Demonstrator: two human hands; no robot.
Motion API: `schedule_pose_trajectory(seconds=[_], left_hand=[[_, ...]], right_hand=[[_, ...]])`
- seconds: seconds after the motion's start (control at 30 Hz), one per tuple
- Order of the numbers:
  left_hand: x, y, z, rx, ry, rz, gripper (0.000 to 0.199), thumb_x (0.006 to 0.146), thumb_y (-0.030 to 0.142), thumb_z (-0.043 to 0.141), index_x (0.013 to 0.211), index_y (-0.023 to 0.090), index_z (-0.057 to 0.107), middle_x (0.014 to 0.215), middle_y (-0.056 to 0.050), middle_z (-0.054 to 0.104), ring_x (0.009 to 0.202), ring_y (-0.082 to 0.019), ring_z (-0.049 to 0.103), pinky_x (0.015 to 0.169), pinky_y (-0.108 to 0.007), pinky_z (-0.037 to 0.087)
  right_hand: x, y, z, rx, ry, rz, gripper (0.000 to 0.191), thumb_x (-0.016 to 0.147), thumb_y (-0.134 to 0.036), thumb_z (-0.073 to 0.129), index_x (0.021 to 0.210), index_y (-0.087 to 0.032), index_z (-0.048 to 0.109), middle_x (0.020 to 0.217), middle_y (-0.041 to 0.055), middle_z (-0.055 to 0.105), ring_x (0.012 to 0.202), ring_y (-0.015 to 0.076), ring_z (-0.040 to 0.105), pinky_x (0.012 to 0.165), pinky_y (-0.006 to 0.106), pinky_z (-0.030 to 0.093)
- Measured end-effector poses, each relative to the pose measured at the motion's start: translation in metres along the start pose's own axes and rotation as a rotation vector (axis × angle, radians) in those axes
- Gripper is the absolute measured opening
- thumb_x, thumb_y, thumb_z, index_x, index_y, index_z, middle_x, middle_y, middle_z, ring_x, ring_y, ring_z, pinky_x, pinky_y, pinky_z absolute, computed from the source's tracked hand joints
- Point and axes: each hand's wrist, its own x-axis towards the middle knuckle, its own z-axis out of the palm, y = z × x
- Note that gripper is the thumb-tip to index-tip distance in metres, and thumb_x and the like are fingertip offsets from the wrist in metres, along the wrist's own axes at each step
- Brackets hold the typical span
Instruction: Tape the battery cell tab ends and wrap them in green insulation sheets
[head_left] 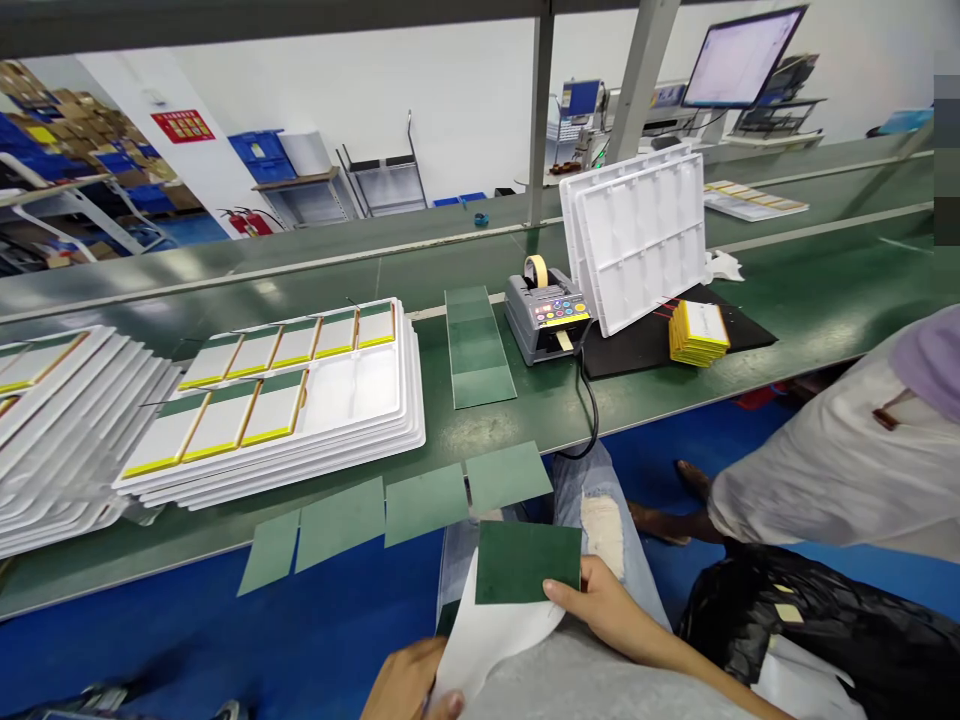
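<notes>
1. At six o'clock, the left hand grips a bent, white, papery sheet.
2. At five, the right hand pinches a flat, dark green rectangle.
3. At eight, four thin, pale green pieces poke past the long green table.

Bright, even light leaves soft glare on the green bench; the edges look stretched.
</notes>
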Motion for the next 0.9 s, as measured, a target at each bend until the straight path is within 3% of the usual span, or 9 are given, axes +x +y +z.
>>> schedule_pose_trajectory(seconds=[0.1, 0.17, 0.3, 0.4, 0.57, 0.7, 0.9], left_hand=[[0.040, 0.037, -0.010, -0.116, 0.031, 0.009, 0.046, 0.083, 0.050, 0.047, 0.116, 0.020, 0.058, 0.113, -0.010, 0.063, 0.096, -0.026, 0.059, 0.080, -0.027, 0.047], [0.070, 0.060, -0.003, -0.259, 0.047, -0.017, 0.049, 0.085, 0.048, 0.048, 0.124, 0.019, 0.052, 0.116, -0.009, 0.061, 0.100, -0.025, 0.058, 0.084, -0.028, 0.046], [0.125, 0.091, 0.027, -0.374, 0.134, -0.030, 0.041, 0.089, 0.047, 0.042, 0.096, 0.014, 0.067, 0.088, -0.007, 0.068, 0.078, -0.021, 0.061, 0.068, -0.025, 0.045], [0.157, 0.103, 0.047, -0.358, 0.156, 0.020, 0.047, 0.090, 0.048, 0.040, 0.078, 0.012, 0.067, 0.078, -0.008, 0.065, 0.072, -0.020, 0.057, 0.067, -0.026, 0.041], [0.182, 0.107, 0.072, -0.387, 0.099, 0.056, 0.048, 0.091, 0.048, 0.037, 0.075, 0.012, 0.065, 0.073, -0.005, 0.063, 0.067, -0.017, 0.053, 0.061, -0.025, 0.038], [0.179, 0.092, 0.088, -0.426, 0.065, -0.011, 0.053, 0.091, 0.050, 0.034, 0.075, 0.011, 0.065, 0.067, -0.004, 0.061, 0.060, -0.016, 0.050, 0.055, -0.025, 0.036], [0.180, 0.072, 0.096, -0.508, 0.043, -0.114, 0.058, 0.089, 0.057, 0.034, 0.079, 0.008, 0.064, 0.070, -0.006, 0.062, 0.064, -0.018, 0.052, 0.059, -0.026, 0.041]], right_hand=[[-0.001, -0.025, -0.015, -0.172, 0.072, -0.109, 0.038, 0.082, -0.042, 0.059, 0.111, -0.017, 0.064, 0.109, 0.0092, 0.065, 0.102, 0.0248, 0.059, 0.094, 0.039, 0.043], [0.000, -0.041, -0.031, -0.281, 0.150, -0.164, 0.037, 0.081, -0.042, 0.060, 0.108, -0.017, 0.066, 0.107, 0.0093, 0.066, 0.101, 0.0254, 0.059, 0.092, 0.038, 0.044], [0.003, -0.059, -0.069, -0.204, 0.404, -0.153, 0.033, 0.072, -0.045, 0.069, 0.081, -0.013, 0.071, 0.083, 0.0078, 0.070, 0.079, 0.0234, 0.064, 0.071, 0.031, 0.050], [0.008, -0.065, -0.095, -0.098, 0.541, -0.146, 0.035, 0.071, -0.048, 0.069, 0.081, -0.015, 0.070, 0.082, 0.0062, 0.071, 0.074, 0.0209, 0.064, 0.068, 0.029, 0.049], [0.024, -0.075, -0.119, 0.007, 0.553, -0.078, 0.037, 0.068, -0.049, 0.072, 0.080, -0.015, 0.068, 0.079, 0.0067, 0.071, 0.069, 0.0199, 0.064, 0.064, 0.029, 0.049], [0.041, -0.070, -0.119, 0.056, 0.493, 0.018, 0.040, 0.061, -0.047, 0.076, 0.075, -0.011, 0.067, 0.073, 0.0077, 0.069, 0.061, 0.0182, 0.063, 0.059, 0.027, 0.047], [0.060, -0.056, -0.114, 0.092, 0.535, 0.114, 0.039, 0.059, -0.045, 0.077, 0.070, -0.010, 0.066, 0.068, 0.0076, 0.069, 0.062, 0.0191, 0.063, 0.061, 0.029, 0.047]])
